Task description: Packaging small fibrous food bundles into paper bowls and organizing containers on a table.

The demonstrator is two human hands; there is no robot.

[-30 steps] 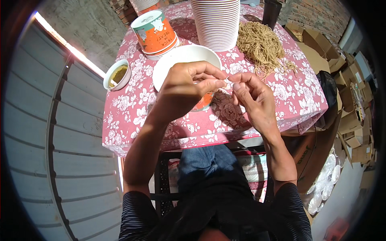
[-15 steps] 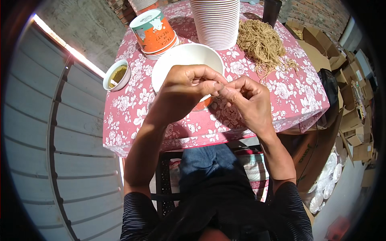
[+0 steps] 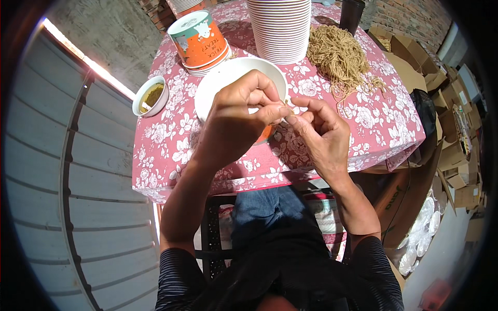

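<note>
Both hands meet over the near right rim of a white-lined paper bucket, whose outer wall shows orange below. My left hand pinches with thumb and forefinger at the rim. Close beside it, my right hand pinches too, thumb tip near the left thumb, with its forefinger raised slightly. A tiny tan bit shows between the fingertips, too small to name. Beyond the right hand lies a loose heap of tan twine, with stray strands trailing toward me.
A tall stack of white-rimmed paper buckets stands behind the bucket. Upside-down orange printed buckets sit at the far left, near a small bowl of greenish-brown stuff. A dark cup is at the back. Cardboard boxes crowd the right.
The fingers of both hands have opened out a little from their close bunch, the left knuckles rising. The thumbs stay close together at the rim.
</note>
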